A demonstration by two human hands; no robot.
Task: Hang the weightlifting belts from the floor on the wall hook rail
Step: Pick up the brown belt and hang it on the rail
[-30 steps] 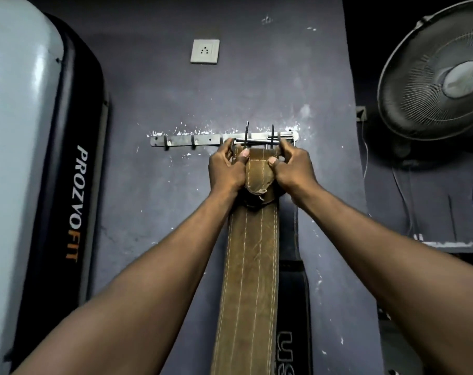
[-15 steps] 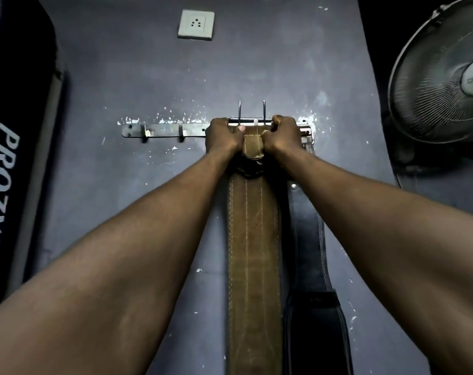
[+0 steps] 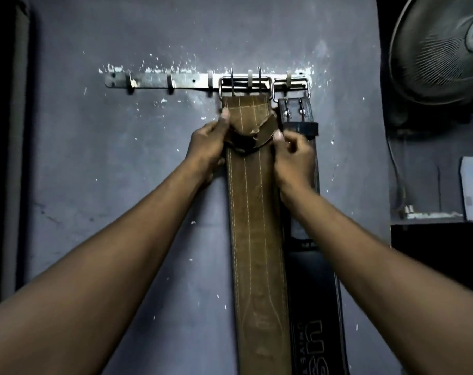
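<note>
A brown stitched weightlifting belt [image 3: 254, 212] hangs down the grey wall, its metal buckle [image 3: 245, 85] over a hook of the steel hook rail [image 3: 159, 83]. To its right a black belt [image 3: 315, 288] hangs from the rail's right end by its own buckle. My left hand [image 3: 206, 146] grips the brown belt's left edge just below the buckle, thumb on the leather. My right hand [image 3: 293, 151] pinches the belt's right edge and its worn keeper loop. Three hooks on the rail's left stand bare.
A dark upright pad [image 3: 5, 158] with white lettering fills the left edge. A pedestal fan [image 3: 441, 50] stands at the upper right, with a cable and a dark shelf [image 3: 433, 216] below it, holding a paper.
Both hands have slid down from the buckle at the rail to the belt just below it. The buckle now hangs on the hook by itself. The view has shifted closer and lower.
</note>
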